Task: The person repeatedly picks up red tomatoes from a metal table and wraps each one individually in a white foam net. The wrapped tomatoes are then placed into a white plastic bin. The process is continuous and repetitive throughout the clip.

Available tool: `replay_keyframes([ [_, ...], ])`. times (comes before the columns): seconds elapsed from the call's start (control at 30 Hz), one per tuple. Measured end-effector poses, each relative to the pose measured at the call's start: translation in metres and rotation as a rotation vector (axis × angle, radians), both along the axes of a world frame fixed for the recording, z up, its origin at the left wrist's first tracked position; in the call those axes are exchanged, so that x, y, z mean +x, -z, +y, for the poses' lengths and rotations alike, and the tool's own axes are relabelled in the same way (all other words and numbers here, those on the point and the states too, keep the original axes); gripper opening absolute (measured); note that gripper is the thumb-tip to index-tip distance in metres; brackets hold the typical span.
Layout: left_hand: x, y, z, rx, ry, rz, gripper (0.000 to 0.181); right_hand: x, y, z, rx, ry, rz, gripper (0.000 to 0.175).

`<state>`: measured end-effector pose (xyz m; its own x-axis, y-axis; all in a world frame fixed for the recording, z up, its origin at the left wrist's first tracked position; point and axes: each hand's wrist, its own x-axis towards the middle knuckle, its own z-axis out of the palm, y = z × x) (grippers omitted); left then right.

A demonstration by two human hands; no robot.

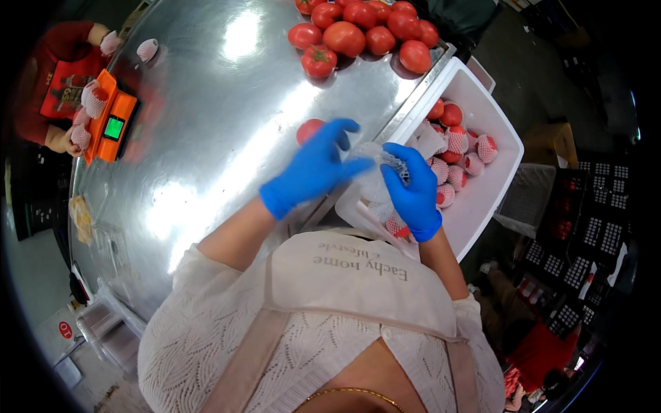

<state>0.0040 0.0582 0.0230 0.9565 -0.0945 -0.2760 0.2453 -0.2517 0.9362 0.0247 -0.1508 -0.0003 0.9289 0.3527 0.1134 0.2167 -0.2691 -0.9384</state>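
Observation:
My right hand (414, 191), in a blue glove, pinches a white foam net sleeve (376, 173) above the near corner of a white foam box. My left hand (317, 162), gloved in blue too, is blurred, with its fingers apart and its thumb tip close to the sleeve. A single red tomato (310, 131) lies on the metal table (206, 118) just beyond the left hand, partly covered by it. Inside the white box (490, 206) are several tomatoes in foam nets (457, 139) and a few bare-looking ones.
A pile of bare tomatoes (361, 31) sits at the table's far end. On the left, another person's hand (75, 144) touches netted tomatoes on an orange scale (114, 126). One netted tomato (147, 50) lies nearby. Black crates (609, 206) stand on the right.

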Motion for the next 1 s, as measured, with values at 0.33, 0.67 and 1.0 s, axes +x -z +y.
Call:
replay_keyframes([
  [0.33,-0.002,0.035,0.014,-0.432,-0.431,0.014,0.022,0.014,0.012,0.016,-0.238,0.004,-0.083,0.025],
  [0.67,-0.002,0.084,0.044,-0.478,-0.685,-0.071,0.024,0.04,0.056,0.046,0.039,-0.073,0.331,0.02],
  [1.0,0.008,0.133,0.057,0.336,-0.507,-0.121,0.027,0.061,0.098,0.08,-0.383,-0.176,0.098,0.028],
])
